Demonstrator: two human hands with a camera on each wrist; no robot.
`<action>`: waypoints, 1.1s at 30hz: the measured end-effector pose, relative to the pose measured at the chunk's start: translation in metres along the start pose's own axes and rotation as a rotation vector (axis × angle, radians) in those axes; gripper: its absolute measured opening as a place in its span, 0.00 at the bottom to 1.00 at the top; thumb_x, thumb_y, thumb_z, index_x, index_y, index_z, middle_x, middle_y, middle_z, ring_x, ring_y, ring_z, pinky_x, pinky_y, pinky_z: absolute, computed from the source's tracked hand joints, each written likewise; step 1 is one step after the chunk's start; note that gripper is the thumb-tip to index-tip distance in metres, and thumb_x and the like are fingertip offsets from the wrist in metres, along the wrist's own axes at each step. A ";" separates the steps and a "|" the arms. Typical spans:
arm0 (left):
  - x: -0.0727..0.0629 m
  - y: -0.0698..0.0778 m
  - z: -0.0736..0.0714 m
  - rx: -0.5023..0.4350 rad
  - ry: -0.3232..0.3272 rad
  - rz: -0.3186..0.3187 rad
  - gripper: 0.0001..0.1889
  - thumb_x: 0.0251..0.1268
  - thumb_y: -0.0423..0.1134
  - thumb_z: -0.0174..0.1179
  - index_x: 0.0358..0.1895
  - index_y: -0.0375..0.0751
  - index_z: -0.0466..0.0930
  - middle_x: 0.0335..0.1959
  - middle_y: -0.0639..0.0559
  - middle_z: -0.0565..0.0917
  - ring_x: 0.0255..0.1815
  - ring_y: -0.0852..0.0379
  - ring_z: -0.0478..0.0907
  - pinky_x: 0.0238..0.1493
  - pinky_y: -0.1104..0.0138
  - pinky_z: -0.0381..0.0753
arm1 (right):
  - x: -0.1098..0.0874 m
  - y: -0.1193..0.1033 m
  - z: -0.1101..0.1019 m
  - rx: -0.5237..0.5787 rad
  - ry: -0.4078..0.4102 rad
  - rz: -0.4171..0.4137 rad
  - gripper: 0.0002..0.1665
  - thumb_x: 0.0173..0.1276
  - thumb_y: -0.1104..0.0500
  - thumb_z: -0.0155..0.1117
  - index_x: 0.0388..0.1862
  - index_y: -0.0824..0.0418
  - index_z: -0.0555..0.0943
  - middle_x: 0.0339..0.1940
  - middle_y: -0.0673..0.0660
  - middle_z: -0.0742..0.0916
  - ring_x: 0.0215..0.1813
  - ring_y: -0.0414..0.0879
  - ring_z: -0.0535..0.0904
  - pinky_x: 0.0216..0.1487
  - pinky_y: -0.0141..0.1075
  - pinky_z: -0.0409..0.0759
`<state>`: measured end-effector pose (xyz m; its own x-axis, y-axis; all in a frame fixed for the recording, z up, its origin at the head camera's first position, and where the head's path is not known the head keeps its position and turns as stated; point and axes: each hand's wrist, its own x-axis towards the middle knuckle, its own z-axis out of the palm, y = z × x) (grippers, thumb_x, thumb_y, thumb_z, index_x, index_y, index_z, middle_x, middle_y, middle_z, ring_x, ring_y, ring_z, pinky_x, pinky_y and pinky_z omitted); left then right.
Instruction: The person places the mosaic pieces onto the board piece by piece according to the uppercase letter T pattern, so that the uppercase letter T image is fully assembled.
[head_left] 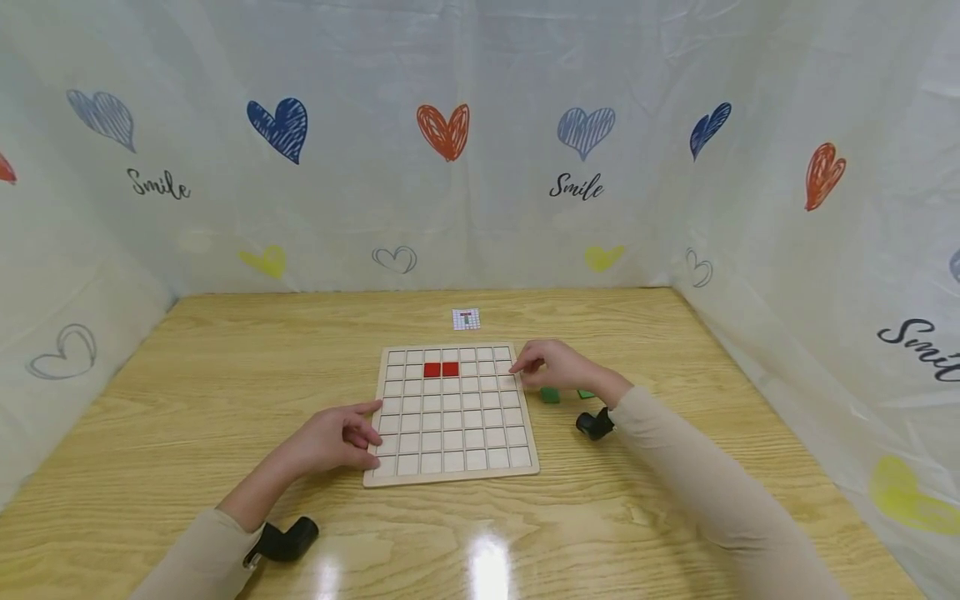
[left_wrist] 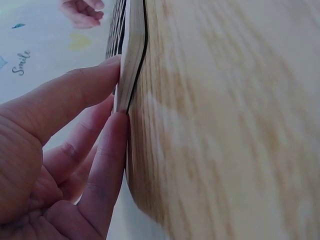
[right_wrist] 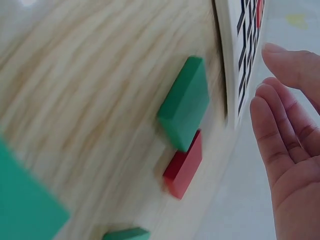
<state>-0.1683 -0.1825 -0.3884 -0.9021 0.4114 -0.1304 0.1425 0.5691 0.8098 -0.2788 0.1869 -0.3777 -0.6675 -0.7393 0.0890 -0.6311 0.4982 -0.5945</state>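
A wooden grid board (head_left: pixel 453 482) with pale square cells lies on the table, with a red tile (head_left: pixel 432 370) and another red tile (head_left: pixel 450 369) side by side in an upper row. My left hand (head_left: pixel 333 439) rests its fingertips along the board's left edge, thumb near the front corner. In the left wrist view, the thumb (left_wrist: pixel 75 95) touches the board's side. Over the board's right edge hovers my right hand (head_left: pixel 555 365), fingers loosely bent. The right wrist view shows nothing between its thumb and fingers (right_wrist: pixel 267 130).
Beside the board on the right lie a green tile (right_wrist: pixel 187 102), a red tile (right_wrist: pixel 184 167) and more green tiles (right_wrist: pixel 25 195). Behind the board is a small pattern card (head_left: pixel 466 319). A curtain (head_left: pixel 510 217) printed with hearts surrounds the table. Each wrist wears a black camera mount (head_left: pixel 288 540).
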 end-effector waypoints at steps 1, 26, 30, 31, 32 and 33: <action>0.000 0.000 0.000 0.000 -0.001 0.002 0.11 0.43 0.36 0.74 0.32 0.40 0.83 0.67 0.36 0.63 0.36 0.57 0.75 0.35 0.70 0.76 | -0.001 0.001 0.000 -0.006 0.004 -0.001 0.11 0.60 0.69 0.64 0.42 0.67 0.84 0.37 0.54 0.82 0.39 0.43 0.76 0.44 0.35 0.76; 0.001 -0.002 0.000 0.032 0.003 -0.001 0.11 0.44 0.38 0.74 0.32 0.41 0.83 0.67 0.36 0.63 0.34 0.57 0.75 0.34 0.70 0.75 | -0.038 0.017 -0.008 0.021 0.057 0.081 0.12 0.59 0.69 0.66 0.43 0.68 0.83 0.38 0.55 0.82 0.39 0.46 0.78 0.44 0.37 0.77; 0.001 -0.001 0.000 0.025 0.002 0.001 0.11 0.43 0.38 0.74 0.32 0.41 0.83 0.67 0.36 0.63 0.34 0.57 0.75 0.34 0.70 0.76 | -0.041 0.018 -0.009 0.036 0.064 0.108 0.12 0.59 0.69 0.66 0.44 0.68 0.83 0.39 0.54 0.82 0.41 0.47 0.78 0.45 0.38 0.77; 0.001 -0.001 0.000 0.024 0.001 0.002 0.11 0.43 0.38 0.74 0.32 0.41 0.83 0.67 0.36 0.63 0.34 0.57 0.75 0.34 0.70 0.76 | -0.042 0.019 -0.009 0.040 0.063 0.109 0.12 0.59 0.69 0.66 0.43 0.68 0.83 0.39 0.55 0.82 0.41 0.47 0.78 0.45 0.39 0.77; 0.001 -0.001 0.000 0.021 -0.003 0.008 0.12 0.44 0.38 0.74 0.32 0.40 0.83 0.67 0.35 0.63 0.34 0.57 0.75 0.34 0.70 0.76 | -0.043 0.019 -0.009 0.044 0.064 0.113 0.12 0.59 0.68 0.66 0.43 0.67 0.83 0.40 0.55 0.82 0.42 0.48 0.78 0.45 0.39 0.77; 0.001 -0.001 0.000 0.012 -0.002 0.004 0.12 0.43 0.37 0.74 0.32 0.40 0.83 0.67 0.35 0.63 0.35 0.57 0.75 0.34 0.70 0.76 | -0.044 0.020 -0.009 0.047 0.064 0.114 0.12 0.59 0.68 0.66 0.43 0.67 0.83 0.40 0.55 0.82 0.42 0.48 0.78 0.46 0.40 0.77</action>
<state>-0.1699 -0.1830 -0.3896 -0.9005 0.4154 -0.1286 0.1511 0.5762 0.8032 -0.2657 0.2335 -0.3859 -0.7589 -0.6475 0.0687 -0.5311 0.5545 -0.6407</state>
